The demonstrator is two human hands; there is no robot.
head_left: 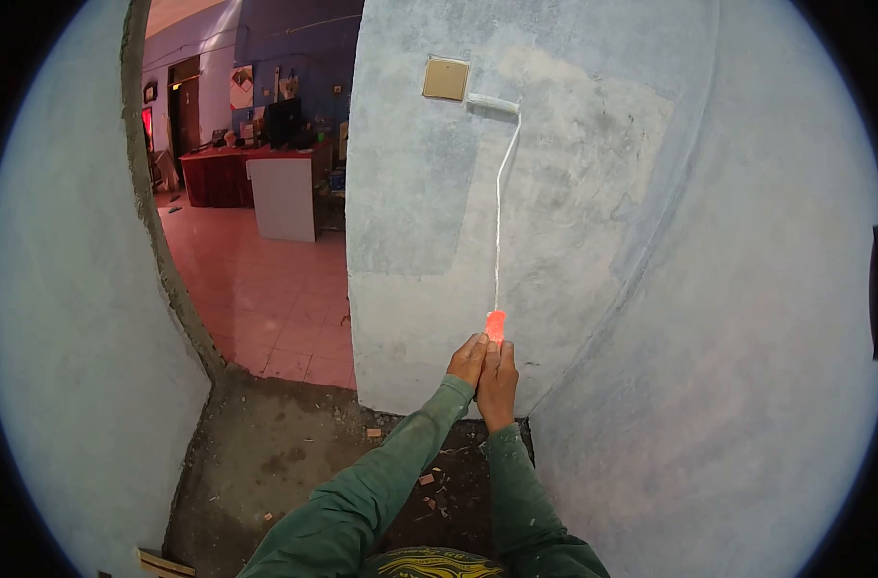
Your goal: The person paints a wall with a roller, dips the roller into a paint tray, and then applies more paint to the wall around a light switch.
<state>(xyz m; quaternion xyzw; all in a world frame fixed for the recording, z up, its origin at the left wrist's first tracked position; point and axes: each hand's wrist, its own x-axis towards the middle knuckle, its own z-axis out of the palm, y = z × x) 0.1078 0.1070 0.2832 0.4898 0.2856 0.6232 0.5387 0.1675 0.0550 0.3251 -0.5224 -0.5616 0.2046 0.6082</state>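
Both hands are closed round the orange handle (496, 326) of a long-framed paint roller. My left hand (468, 358) sits against my right hand (498, 383) on the grip, and their fingers overlap. From the handle a thin white-coated rod (499, 222) runs up to the narrow roller sleeve (493, 103), which lies at the wall just right of a gold-coloured switch plate (446, 78). Around it the wall (555, 183) is patchy, with pale grey-blue areas and rougher bare-looking grey ones.
Another pale wall (747, 318) meets this one at a corner on the right. At left, a rough-edged doorway opens onto a pink tiled floor (256, 289) and a red-covered desk (217, 178). Small debris (426, 479) lies on the dark concrete floor (266, 443), with a wood piece (166, 564) at lower left.
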